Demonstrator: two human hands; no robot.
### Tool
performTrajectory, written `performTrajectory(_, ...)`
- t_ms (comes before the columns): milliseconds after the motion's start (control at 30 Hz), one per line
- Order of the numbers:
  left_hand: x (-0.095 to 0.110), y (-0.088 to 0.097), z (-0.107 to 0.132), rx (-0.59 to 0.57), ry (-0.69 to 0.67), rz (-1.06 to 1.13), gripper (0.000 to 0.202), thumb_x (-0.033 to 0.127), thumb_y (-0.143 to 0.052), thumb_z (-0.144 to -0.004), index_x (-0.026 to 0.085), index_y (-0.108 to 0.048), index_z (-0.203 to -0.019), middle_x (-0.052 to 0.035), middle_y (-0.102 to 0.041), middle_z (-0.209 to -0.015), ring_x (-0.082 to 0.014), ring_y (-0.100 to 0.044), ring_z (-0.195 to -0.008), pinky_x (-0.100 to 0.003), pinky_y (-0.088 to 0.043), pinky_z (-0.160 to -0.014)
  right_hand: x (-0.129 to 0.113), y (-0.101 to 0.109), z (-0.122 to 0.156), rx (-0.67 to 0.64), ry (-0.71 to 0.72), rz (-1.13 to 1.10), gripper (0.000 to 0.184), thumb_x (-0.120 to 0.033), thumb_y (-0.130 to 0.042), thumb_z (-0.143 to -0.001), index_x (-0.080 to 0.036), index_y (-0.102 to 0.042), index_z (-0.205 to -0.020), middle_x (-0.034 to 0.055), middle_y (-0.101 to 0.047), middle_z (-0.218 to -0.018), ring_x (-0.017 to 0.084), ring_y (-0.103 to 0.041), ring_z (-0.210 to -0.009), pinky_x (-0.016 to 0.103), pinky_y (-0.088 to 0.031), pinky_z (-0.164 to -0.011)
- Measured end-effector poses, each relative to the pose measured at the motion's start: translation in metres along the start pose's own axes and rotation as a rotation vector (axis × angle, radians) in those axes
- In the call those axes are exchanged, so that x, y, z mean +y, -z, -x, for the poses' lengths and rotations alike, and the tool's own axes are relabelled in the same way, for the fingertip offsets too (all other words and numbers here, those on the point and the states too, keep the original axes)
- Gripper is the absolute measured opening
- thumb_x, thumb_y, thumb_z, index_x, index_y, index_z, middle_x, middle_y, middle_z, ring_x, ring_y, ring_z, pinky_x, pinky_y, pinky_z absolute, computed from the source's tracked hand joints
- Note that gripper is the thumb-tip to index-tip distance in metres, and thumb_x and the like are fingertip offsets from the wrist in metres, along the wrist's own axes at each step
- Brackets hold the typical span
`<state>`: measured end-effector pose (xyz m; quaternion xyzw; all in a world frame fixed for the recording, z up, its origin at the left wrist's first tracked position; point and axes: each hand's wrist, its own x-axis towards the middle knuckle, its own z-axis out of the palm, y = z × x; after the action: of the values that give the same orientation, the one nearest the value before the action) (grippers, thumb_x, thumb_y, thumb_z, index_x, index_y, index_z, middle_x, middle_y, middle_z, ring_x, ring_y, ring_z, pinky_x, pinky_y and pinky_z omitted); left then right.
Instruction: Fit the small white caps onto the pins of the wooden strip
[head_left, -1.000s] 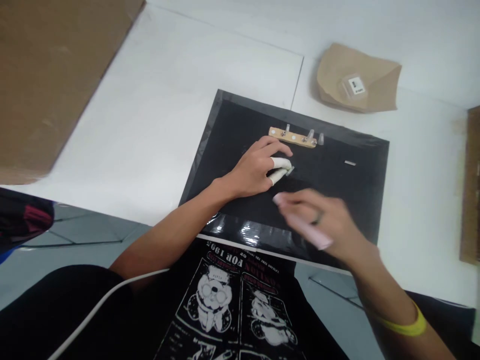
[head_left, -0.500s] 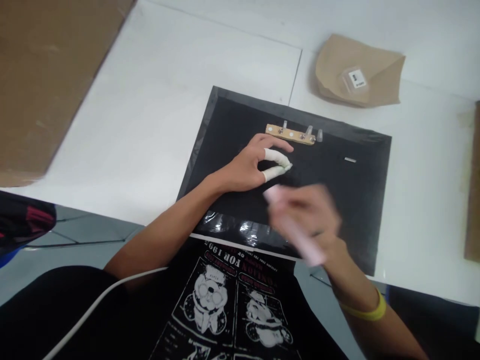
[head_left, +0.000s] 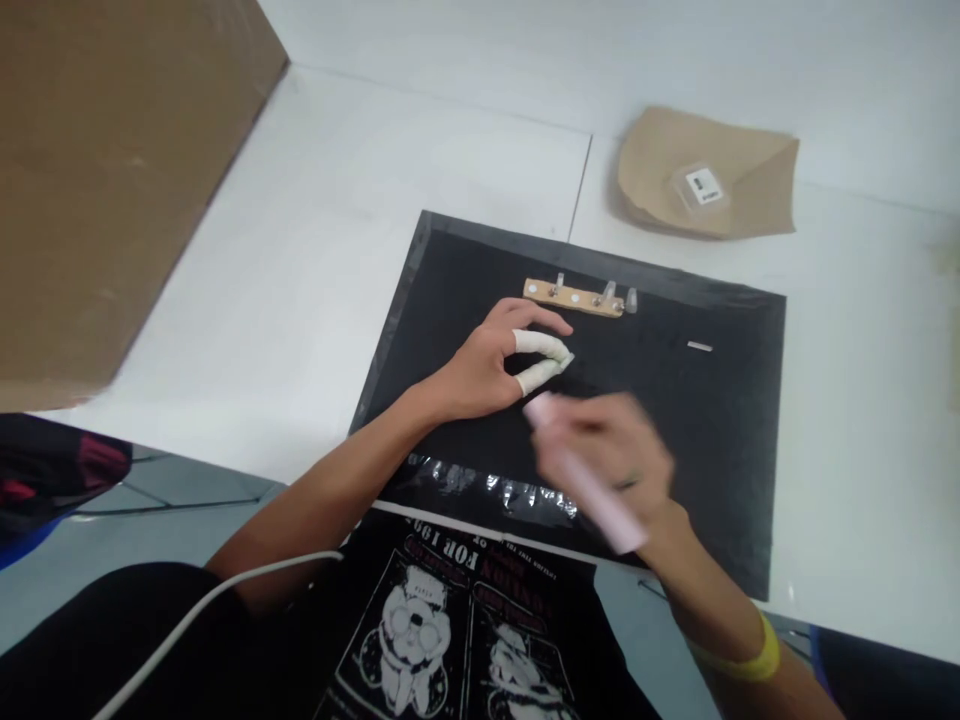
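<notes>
My left hand rests on a black mat, with white covers on thumb and forefinger pinching a tiny clear piece. My right hand, blurred, grips a pale pink stick-shaped tool whose tip points at the left fingertips. Just beyond the left hand lies a small wooden strip with clear pegs standing on it. A short metal pin lies on the mat to the right.
A crumpled brown paper bag with a small labelled clear packet lies on the white table at the back right. A large cardboard sheet covers the left. A white cable crosses my lap.
My right hand with the pink tool has moved left, up to the left fingertips. The left hand has stayed pinched on the mat. The view has shifted slightly.
</notes>
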<state>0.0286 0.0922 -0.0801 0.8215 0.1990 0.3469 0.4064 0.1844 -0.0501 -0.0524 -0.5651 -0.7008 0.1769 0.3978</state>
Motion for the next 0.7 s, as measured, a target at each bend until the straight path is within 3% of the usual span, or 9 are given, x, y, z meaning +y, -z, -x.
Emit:
performTrajectory(67, 0.000, -0.001, 0.000, 0.092, -0.017, -0.088, 0.010, 0.015, -0.069, -0.096, 0.020, -0.077, -0.099, -0.0097, -0.076, -0.121, -0.0228, -0.061, -0.121, -0.049, -0.052, -0.111, -0.002, 0.004, -0.005, 0.043, 0.060, -0.046, 0.008, -0.025, -0.067, -0.100, -0.026, -0.073, -0.105, 0.0004, -0.077, -0.087, 0.014, -0.072, -0.063, 0.024, -0.062, -0.056)
performTrajectory(167, -0.003, 0.002, -0.004, 0.198, -0.001, -0.249, 0.010, 0.016, -0.070, -0.095, 0.022, -0.077, -0.098, -0.0090, -0.076, -0.124, -0.0250, -0.058, -0.122, -0.051, -0.052, -0.107, 0.004, 0.010, -0.010, 0.288, -0.042, 0.005, 0.017, -0.014, -0.075, -0.092, -0.026, -0.071, -0.104, 0.0043, -0.076, -0.099, 0.018, -0.076, -0.080, 0.031, -0.066, -0.070)
performTrajectory(233, -0.007, 0.005, -0.010, 0.211, 0.009, -0.340, 0.010, 0.017, -0.070, -0.095, 0.023, -0.077, -0.097, -0.0083, -0.076, -0.124, -0.0262, -0.057, -0.123, -0.053, -0.050, -0.108, 0.011, 0.011, -0.010, 0.344, -0.077, -0.001, 0.021, -0.014, -0.079, -0.089, -0.026, -0.069, -0.103, 0.0060, -0.074, -0.106, 0.021, -0.076, -0.089, 0.035, -0.067, -0.078)
performTrajectory(467, -0.028, 0.001, -0.044, 0.102, -0.017, -0.471, 0.013, 0.022, -0.067, -0.099, 0.027, -0.079, -0.101, -0.0060, -0.072, -0.136, -0.0311, -0.051, -0.133, -0.058, -0.036, -0.111, 0.024, -0.005, -0.007, -0.172, 0.121, -0.208, 0.021, -0.013, -0.065, -0.098, -0.023, -0.065, -0.116, 0.0059, -0.075, -0.112, 0.014, -0.075, -0.081, 0.024, -0.060, -0.067)
performTrajectory(567, -0.033, -0.003, -0.056, 0.064, -0.008, -0.485, 0.014, 0.022, -0.067, -0.098, 0.026, -0.080, -0.098, -0.0069, -0.070, -0.140, -0.0335, -0.050, -0.135, -0.057, -0.032, -0.110, 0.026, -0.008, -0.012, -0.274, 0.229, -0.196, 0.016, -0.013, -0.058, -0.101, -0.021, -0.063, -0.115, 0.0072, -0.074, -0.110, 0.014, -0.073, -0.078, 0.025, -0.056, -0.063)
performTrajectory(700, -0.035, -0.005, -0.062, 0.008, 0.012, -0.482, 0.015, 0.021, -0.067, -0.098, 0.026, -0.080, -0.097, -0.0077, -0.070, -0.141, -0.0349, -0.050, -0.136, -0.057, -0.030, -0.108, 0.030, -0.012, -0.021, -0.344, 0.249, -0.228, 0.015, -0.013, -0.058, -0.101, -0.018, -0.063, -0.114, 0.0068, -0.073, -0.111, 0.012, -0.070, -0.077, 0.024, -0.053, -0.061)
